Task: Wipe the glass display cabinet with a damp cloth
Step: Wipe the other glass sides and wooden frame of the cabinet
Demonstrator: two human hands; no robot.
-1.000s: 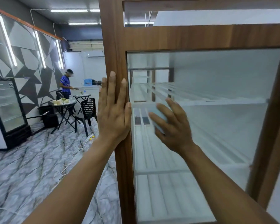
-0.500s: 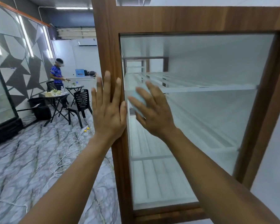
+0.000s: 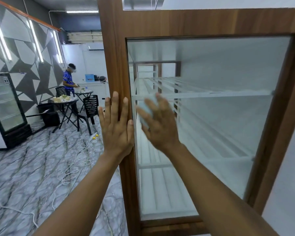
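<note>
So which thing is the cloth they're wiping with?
Find the tall wooden-framed cabinet. On its glass front, near the left edge, the right hand presses flat. The cloth is the pale blue pad under it, the only coloured thing on the glass.

The left hand (image 3: 117, 132) lies flat on the cabinet's (image 3: 203, 23) left frame post; just right of it, the right hand (image 3: 158, 126) presses the cloth (image 3: 147, 108) against the glass pane (image 3: 220, 116) near its left edge.
</note>
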